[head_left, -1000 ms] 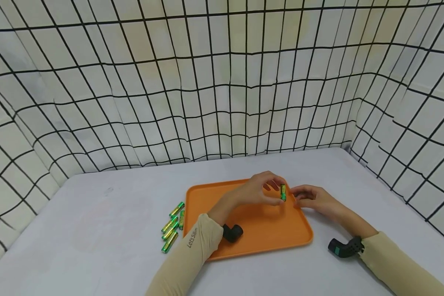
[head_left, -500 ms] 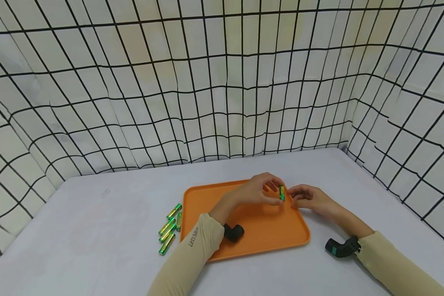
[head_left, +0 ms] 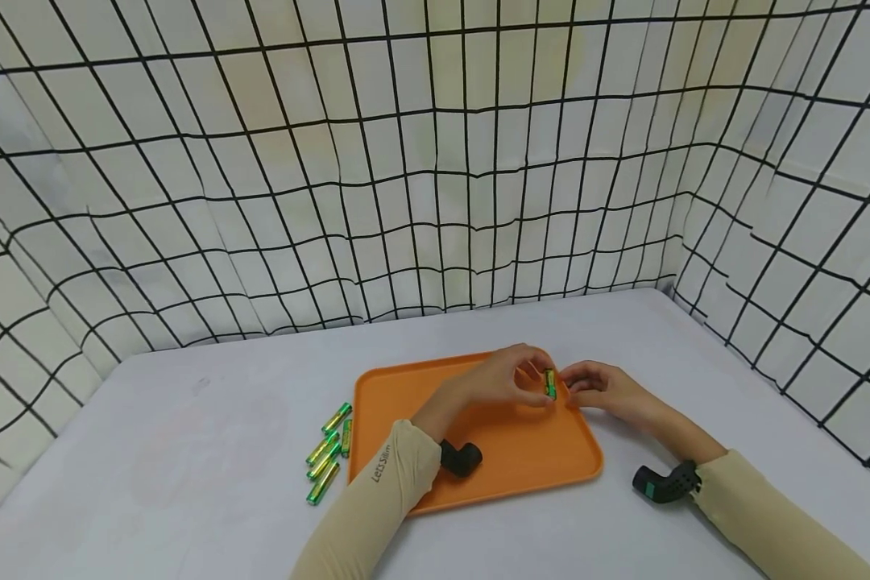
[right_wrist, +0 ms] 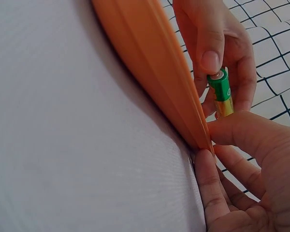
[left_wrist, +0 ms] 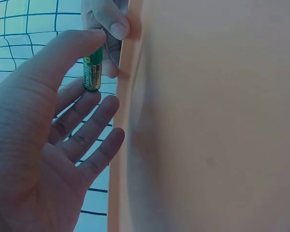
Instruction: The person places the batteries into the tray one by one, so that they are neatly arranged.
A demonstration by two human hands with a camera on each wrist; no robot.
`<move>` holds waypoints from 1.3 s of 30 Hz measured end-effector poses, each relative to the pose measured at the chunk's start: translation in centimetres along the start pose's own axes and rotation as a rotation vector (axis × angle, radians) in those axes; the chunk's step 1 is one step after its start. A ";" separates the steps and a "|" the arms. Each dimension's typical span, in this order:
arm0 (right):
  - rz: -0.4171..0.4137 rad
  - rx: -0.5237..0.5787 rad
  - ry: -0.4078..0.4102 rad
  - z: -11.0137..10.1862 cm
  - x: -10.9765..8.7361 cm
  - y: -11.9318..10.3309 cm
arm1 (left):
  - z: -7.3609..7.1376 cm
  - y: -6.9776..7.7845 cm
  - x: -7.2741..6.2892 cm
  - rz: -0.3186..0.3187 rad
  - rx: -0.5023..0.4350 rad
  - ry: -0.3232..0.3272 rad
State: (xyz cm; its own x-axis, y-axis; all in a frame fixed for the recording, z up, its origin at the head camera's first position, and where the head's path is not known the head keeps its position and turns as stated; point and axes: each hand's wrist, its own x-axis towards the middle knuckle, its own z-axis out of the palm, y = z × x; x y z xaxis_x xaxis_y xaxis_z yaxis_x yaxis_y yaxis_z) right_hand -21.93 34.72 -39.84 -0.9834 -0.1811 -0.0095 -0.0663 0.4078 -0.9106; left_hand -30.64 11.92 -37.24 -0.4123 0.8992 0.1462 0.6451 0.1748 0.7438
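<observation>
My left hand point(head_left: 503, 377) pinches a green-and-gold battery point(head_left: 550, 384) between thumb and fingers, above the right side of an orange tray point(head_left: 507, 459). In the left wrist view the thumb covers one end of this battery point(left_wrist: 92, 73), and the other end touches a fingertip. My right hand point(head_left: 611, 388) grips the tray's right rim near the far corner. The right wrist view has thumb and index finger on either side of the rim point(right_wrist: 183, 108), with the held battery just beyond it. Several matching batteries point(head_left: 323, 483) lie on the table left of the tray.
A white cloth point(head_left: 210, 451) covers the table. Black-gridded white fabric point(head_left: 435, 201) rises behind it and along both sides. Each wrist wears a black device, the right one point(head_left: 665, 485) above the cloth, the left one point(head_left: 461, 460) over the tray.
The head view has shifted slightly, so the tray and loose batteries appear further left. My left hand with its battery has moved slightly towards the tray's right rim. My right hand still grips the rim.
</observation>
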 end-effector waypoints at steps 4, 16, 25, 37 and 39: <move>-0.018 0.006 -0.003 -0.1 0.0 0.1 | 0.2 -0.3 0.3 0.005 0.022 -0.001; -0.033 0.029 -0.017 0.0 0.0 0.3 | 1.1 -0.8 1.1 -0.026 0.068 0.038; -0.028 0.042 -0.020 -0.1 0.0 0.1 | 1.4 -0.9 1.5 -0.007 0.144 0.061; -0.031 0.060 -0.038 -0.2 -0.1 -0.1 | 1.7 -0.8 2.0 -0.069 0.195 0.068; -0.027 0.060 -0.035 -0.3 -0.1 -0.1 | 1.8 -0.8 2.1 -0.076 0.199 0.069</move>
State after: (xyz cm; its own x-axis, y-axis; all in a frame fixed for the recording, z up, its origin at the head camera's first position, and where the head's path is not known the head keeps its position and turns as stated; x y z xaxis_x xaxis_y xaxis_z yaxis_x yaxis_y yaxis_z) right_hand -21.86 34.93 -39.64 -0.9749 -0.2225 0.0017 -0.0812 0.3483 -0.9338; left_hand -30.89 14.37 -38.72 -0.5034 0.8520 0.1439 0.7216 0.3230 0.6123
